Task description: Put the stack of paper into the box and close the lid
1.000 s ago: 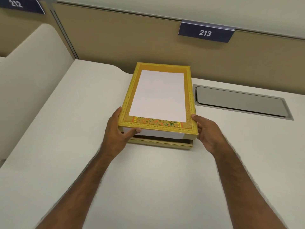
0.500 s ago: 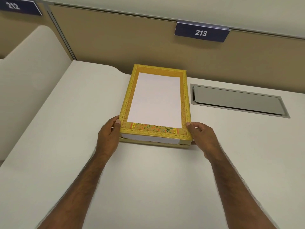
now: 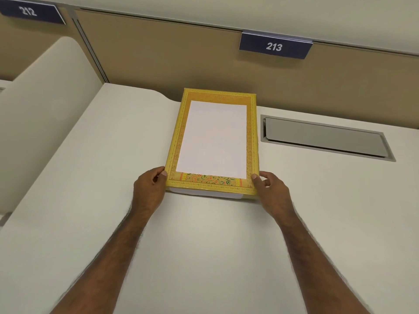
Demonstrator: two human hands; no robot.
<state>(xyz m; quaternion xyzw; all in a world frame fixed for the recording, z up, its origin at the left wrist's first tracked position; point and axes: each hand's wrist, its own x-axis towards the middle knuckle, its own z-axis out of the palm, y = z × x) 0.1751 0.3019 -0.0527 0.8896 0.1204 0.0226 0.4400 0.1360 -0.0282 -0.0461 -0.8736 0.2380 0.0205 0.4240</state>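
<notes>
Two hands sit at the near corners of the lid. The left hand has its fingers curled against the lid's near left corner, thumb tip on the top edge; the right hand mirrors it at the near right corner, thumb on the rim and fingers loosely bent beside the side wall. Neither pinches hard — it looks like a light guiding touch.

A second ago the lid's near end was held well above the box, with a clear gap and the gold base showing under it. Now the lid has come down almost flat; only a thin white strip, probably the edge of the stack of paper, shows under its near edge. So the paper is inside, and closing is nearly finished — a last press along the near edge should seat it, if that white strip is not caught.

The box lies toward the far edge of the worktop, just left of a grey cable hatch, below a blue sign reading 213.
</notes>
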